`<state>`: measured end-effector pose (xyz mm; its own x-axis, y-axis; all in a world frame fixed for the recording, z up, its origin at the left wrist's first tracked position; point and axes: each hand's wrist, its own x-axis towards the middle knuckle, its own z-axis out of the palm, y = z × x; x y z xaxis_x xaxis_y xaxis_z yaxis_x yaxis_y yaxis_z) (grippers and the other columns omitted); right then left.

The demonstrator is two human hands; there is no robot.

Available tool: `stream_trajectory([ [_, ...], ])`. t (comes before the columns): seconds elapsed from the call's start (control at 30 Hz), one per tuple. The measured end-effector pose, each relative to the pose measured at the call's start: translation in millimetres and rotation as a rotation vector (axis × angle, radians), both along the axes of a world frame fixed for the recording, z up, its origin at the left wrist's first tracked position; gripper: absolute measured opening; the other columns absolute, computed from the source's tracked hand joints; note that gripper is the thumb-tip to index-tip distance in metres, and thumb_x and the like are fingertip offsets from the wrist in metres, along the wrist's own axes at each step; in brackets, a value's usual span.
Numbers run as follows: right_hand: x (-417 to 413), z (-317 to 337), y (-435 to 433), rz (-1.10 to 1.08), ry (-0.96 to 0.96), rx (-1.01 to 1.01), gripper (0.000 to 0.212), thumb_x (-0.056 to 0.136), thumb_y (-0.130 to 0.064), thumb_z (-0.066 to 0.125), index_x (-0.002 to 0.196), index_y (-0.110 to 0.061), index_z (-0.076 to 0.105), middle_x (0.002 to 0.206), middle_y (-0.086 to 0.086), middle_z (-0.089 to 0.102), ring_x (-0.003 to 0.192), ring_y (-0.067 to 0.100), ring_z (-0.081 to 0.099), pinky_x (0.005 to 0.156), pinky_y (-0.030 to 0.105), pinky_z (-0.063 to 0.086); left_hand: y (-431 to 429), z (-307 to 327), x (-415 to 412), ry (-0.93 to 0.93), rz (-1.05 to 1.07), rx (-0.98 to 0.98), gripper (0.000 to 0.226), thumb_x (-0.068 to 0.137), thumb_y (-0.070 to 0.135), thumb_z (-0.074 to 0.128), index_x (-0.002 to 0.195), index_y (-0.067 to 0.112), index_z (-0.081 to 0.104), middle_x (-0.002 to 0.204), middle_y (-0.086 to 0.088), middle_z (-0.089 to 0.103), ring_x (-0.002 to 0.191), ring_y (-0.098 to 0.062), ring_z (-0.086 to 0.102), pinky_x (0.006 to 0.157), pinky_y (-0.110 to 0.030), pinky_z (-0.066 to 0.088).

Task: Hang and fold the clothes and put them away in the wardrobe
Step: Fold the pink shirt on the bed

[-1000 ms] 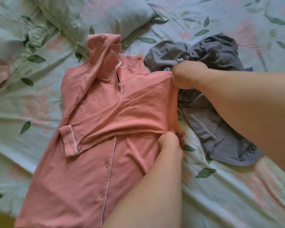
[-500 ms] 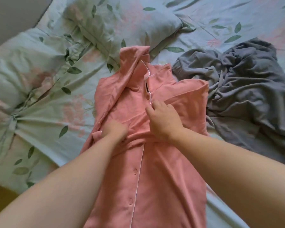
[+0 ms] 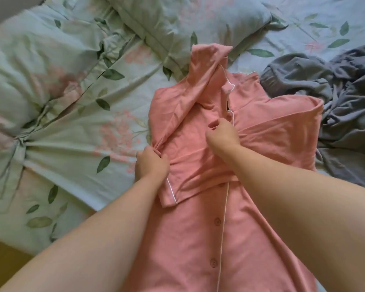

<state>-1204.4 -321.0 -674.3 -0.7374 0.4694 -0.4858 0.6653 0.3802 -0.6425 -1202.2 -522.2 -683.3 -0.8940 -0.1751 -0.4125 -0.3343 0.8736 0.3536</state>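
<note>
— As the head camera looks down, what does it take in of the room?

— A bed (image 3: 72, 144) under a pale green sheet printed with leaves and pink flowers, rumpled at left. A matching pillow (image 3: 188, 20) lies at the top. A strip of yellowish floor (image 3: 0, 256) shows in the lower left corner. A crumpled grey garment (image 3: 335, 114) lies at right.

— And the garment being folded?

— The pink nightshirt (image 3: 198, 239) lies front-up along the middle of the bed, collar towards the pillow, its right edge touching the grey garment. One sleeve is folded across the chest, its white-piped cuff (image 3: 173, 192) ending at left. Another fold of pink cloth rises over the collar.

— What are the hands doing?

— Two bare arms reach in from below. The left hand (image 3: 151, 165) grips a bunch of cloth at the nightshirt's left edge, fingers curled tight round it. The right hand (image 3: 222, 137), knuckles up, pinches the cloth at the chest, just beside the white piping of the front opening.

— What cannot be made out?

— The right hand's fingertips are tucked under it. The right forearm covers part of the folded sleeve. Two buttons (image 3: 217, 221) show below. The hem runs out of the frame, and the grey garment is cut off at the right edge.
</note>
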Motion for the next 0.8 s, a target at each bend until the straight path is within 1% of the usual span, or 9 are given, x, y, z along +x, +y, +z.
stream_trajectory([
  [0.13, -34.9, 6.2, -29.1, -0.253, 0.064, -0.209, 0.012, 0.081, -0.02, 0.062, 0.093, -0.021, 0.063, 0.105, 0.015, 0.072, 0.091, 0.034, 0.071, 0.083, 0.042, 0.059, -15.1, -0.9, -22.8, 0.014, -0.135, -0.065, 0.054, 0.079, 0.052, 0.075, 0.11, 0.015, 0.05, 0.117, -0.01, 0.06, 0.108, -0.036, 0.062, 0.083, -0.042, 0.049],
  [0.23, -61.5, 10.2, -51.5, -0.335, 0.084, -0.31, 0.042, 0.079, -0.027, 0.073, 0.117, -0.015, 0.059, 0.112, 0.011, 0.069, 0.103, 0.031, 0.068, 0.092, 0.048, 0.057, -18.0, -1.2, -38.6, 0.059, -0.255, -0.086, 0.052, 0.082, 0.049, 0.071, 0.112, 0.014, 0.049, 0.118, -0.011, 0.058, 0.107, -0.038, 0.062, 0.082, -0.044, 0.049],
  [0.33, -84.5, 17.3, -68.2, -0.496, 0.044, -0.497, 0.081, 0.075, -0.03, 0.084, 0.141, -0.008, 0.042, 0.12, 0.009, 0.064, 0.105, 0.027, 0.065, 0.091, 0.044, 0.057, -18.1, -4.0, -42.2, 0.171, -0.429, -0.115, 0.035, 0.088, 0.028, 0.06, 0.114, 0.01, 0.045, 0.119, -0.014, 0.051, 0.102, -0.041, 0.061, 0.074, -0.044, 0.044],
  [0.37, -89.4, 18.4, -71.3, -0.552, 0.035, -0.56, 0.081, 0.075, -0.027, 0.085, 0.142, -0.006, 0.043, 0.115, 0.009, 0.066, 0.098, 0.025, 0.066, 0.085, 0.04, 0.058, -18.8, -4.4, -42.6, 0.202, -0.44, -0.109, 0.032, 0.088, 0.022, 0.057, 0.115, 0.009, 0.044, 0.12, -0.015, 0.049, 0.099, -0.042, 0.061, 0.071, -0.043, 0.041],
  [0.43, -93.2, 18.3, -77.8, -0.665, 0.072, -0.69, 0.058, 0.077, -0.014, 0.08, 0.13, -0.006, 0.058, 0.099, 0.009, 0.07, 0.083, 0.023, 0.066, 0.069, 0.034, 0.055, -23.5, -4.9, -45.0, 0.237, -0.411, -0.106, 0.03, 0.088, 0.01, 0.053, 0.117, 0.007, 0.044, 0.121, -0.015, 0.046, 0.094, -0.043, 0.061, 0.068, -0.042, 0.038],
  [0.53, -78.2, 20.7, -89.6, -0.787, 0.118, -0.839, 0.032, 0.073, -0.001, 0.066, 0.104, -0.008, 0.069, 0.075, 0.007, 0.064, 0.071, 0.025, 0.059, 0.068, 0.034, 0.051, -36.1, -4.4, -49.1, 0.222, -0.324, -0.092, 0.031, 0.085, 0.002, 0.049, 0.115, 0.009, 0.047, 0.12, -0.015, 0.047, 0.092, -0.044, 0.06, 0.069, -0.043, 0.038],
  [0.6, -62.8, 18.0, -93.2, -0.842, 0.131, -0.98, 0.025, 0.072, -0.006, 0.067, 0.095, -0.013, 0.072, 0.078, 0.006, 0.066, 0.077, 0.026, 0.061, 0.079, 0.039, 0.052, -43.2, -6.5, -50.3, 0.189, -0.25, -0.065, 0.027, 0.083, 0.003, 0.049, 0.109, 0.012, 0.049, 0.118, -0.014, 0.05, 0.094, -0.043, 0.06, 0.072, -0.043, 0.04],
  [0.7, -42.6, 12.8, -93.4, -0.918, 0.104, -1.105, 0.025, 0.076, -0.013, 0.078, 0.101, -0.012, 0.074, 0.091, 0.007, 0.073, 0.084, 0.027, 0.068, 0.09, 0.042, 0.055, -46.5, -9.5, -50.7, 0.129, -0.133, 0.0, 0.022, 0.081, 0.005, 0.049, 0.099, 0.019, 0.049, 0.115, -0.008, 0.053, 0.093, -0.037, 0.057, 0.076, -0.038, 0.039],
  [0.8, -33.1, 12.7, -92.1, -0.994, 0.084, -1.053, 0.043, 0.074, -0.009, 0.081, 0.115, -0.007, 0.069, 0.1, 0.011, 0.074, 0.083, 0.027, 0.07, 0.074, 0.039, 0.06, -46.1, -13.9, -48.7, 0.128, -0.091, 0.048, 0.022, 0.08, 0.004, 0.049, 0.094, 0.022, 0.048, 0.113, -0.006, 0.052, 0.085, -0.029, 0.046, 0.076, -0.035, 0.035],
])
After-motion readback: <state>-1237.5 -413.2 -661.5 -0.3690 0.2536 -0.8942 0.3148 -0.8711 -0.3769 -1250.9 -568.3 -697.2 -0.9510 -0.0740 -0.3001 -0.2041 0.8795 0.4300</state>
